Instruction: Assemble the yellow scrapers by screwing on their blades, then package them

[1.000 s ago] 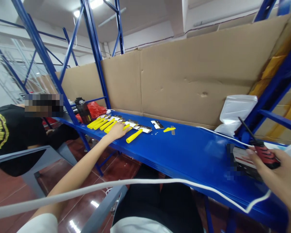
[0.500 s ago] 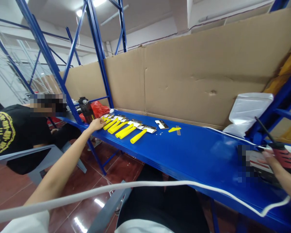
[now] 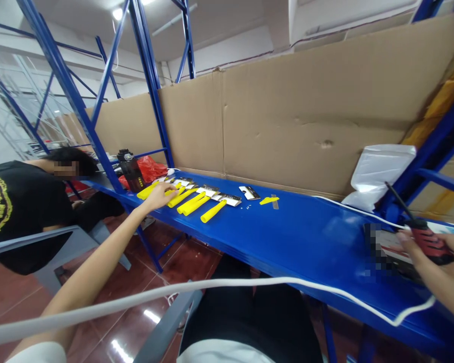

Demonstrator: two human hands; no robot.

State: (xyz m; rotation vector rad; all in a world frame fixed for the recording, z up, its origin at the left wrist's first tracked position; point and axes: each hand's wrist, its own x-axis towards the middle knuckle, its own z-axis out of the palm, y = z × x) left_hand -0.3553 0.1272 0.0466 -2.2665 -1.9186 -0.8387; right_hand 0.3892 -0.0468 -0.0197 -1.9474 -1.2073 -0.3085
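Several yellow-handled scrapers [image 3: 193, 205] lie side by side on the blue table, their flat heads in black-and-white cards toward the back. My left hand [image 3: 162, 195] is over the left part of this row, fingers stretched to the right and close to one yellow handle; whether they touch it is not clear. Leftmost in the row, another yellow handle [image 3: 147, 191] shows beside the hand. At the far right my right hand [image 3: 444, 267] is closed around a red-and-black screwdriver [image 3: 431, 242], its dark shaft pointing up and left, above a partly blurred dark box [image 3: 391, 249].
A loose card [image 3: 249, 193] and a small yellow piece [image 3: 269, 200] lie right of the row. A black box [image 3: 130, 170] and red plastic bag [image 3: 151, 170] stand left. A white cable [image 3: 249, 284] crosses in front. A seated person [image 3: 26, 201] is at left.
My left hand has moved from the leftmost handles to the right along the row, uncovering the yellow handle at the left end. My right hand still holds the screwdriver; the view has shifted slightly.
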